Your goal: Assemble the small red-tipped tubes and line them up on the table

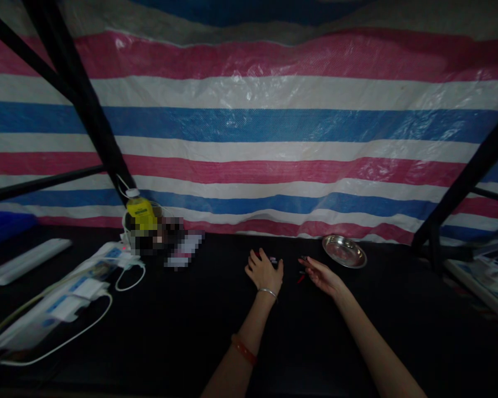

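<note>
Improvised work area, exact type unclear: black counter [170, 337] framed by black bars [85, 119], backed by striped sheeting [274, 124]; power strips [62, 298] and white cables [77, 335] laid at left.

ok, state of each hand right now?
Left hand: open, fingers spread at a small pale-marked item; contact unclear.
Right hand: closed, fingertips pinching a thin dark item; type unclear.

Dim light, striped plastic sheeting [249, 127], black metal frame [92, 124], dark tabletop [170, 326].
</note>
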The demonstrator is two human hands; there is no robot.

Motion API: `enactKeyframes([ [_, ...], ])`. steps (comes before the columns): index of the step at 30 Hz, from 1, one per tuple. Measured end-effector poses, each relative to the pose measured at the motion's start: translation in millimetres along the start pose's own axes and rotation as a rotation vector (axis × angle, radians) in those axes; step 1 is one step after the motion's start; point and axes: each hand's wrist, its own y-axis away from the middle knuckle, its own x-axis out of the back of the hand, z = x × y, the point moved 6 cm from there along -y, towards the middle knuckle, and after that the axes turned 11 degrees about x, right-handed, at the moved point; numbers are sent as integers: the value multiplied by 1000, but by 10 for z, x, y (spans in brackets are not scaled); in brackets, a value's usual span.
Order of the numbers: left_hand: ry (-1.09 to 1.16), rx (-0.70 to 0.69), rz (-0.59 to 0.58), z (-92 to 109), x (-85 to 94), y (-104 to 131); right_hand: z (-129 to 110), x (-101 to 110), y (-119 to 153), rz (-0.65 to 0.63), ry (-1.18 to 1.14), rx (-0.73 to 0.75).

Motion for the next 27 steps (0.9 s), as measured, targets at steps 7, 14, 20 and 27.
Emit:
enactKeyframes([
  [7,-33,4,-55,-78,-58,-108,-8,-21,9,1,-40,-4],
  [14,29,24,-59,-83,-28,-134,-15,-24,20,21,-66,-27],
  [20,262,-75,44,-5,82,-124,-20,-42,37,26,-104,-33],
  [27,461,-195,44,57,109,-68,-16,-39,34,27,-120,-35],
])
